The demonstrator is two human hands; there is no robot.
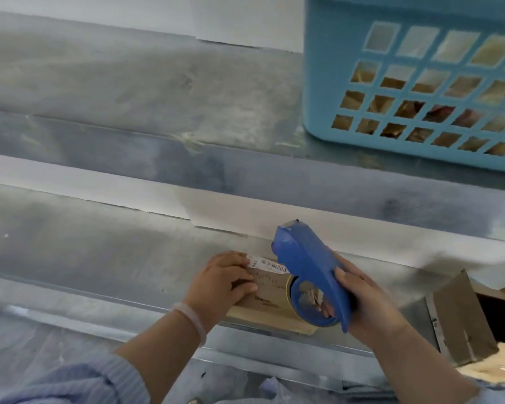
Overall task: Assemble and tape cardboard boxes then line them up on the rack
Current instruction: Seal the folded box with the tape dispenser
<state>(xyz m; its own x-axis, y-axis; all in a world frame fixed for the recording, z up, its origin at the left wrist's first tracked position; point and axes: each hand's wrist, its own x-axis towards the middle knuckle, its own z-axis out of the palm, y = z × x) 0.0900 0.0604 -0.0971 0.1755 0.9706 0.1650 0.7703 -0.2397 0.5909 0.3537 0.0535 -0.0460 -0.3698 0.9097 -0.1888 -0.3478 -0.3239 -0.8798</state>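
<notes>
Box location: I see the cardboard box [267,306] low on the rack shelf [99,258], at its front lip, partly hidden under both hands.
Left hand: the left hand [222,282] lies on the box's left end with its fingers laid across the top, pressing down rather than pinching.
Right hand: the right hand [368,298] is wrapped round the handle of the blue tape dispenser [306,263], which sits over the box's right half.
Box axis: I read the long axis as running left to right, roughly along the shelf's front edge, with the broad printed face up.
Dispenser heading: the nose points up and away toward the back of the shelf, and the roll sits at the near end.
Risk, slide: the box is at the lip, so I judge a hard pull on the tape could drag it off if the left hand eases up.
Risk, skew: a pull that is not square to the box could lay the tape crooked or over the barcode label [270,266].
Risk, fingers: the left fingertips are near the dispenser, and I cannot see where its cutter is.
</notes>
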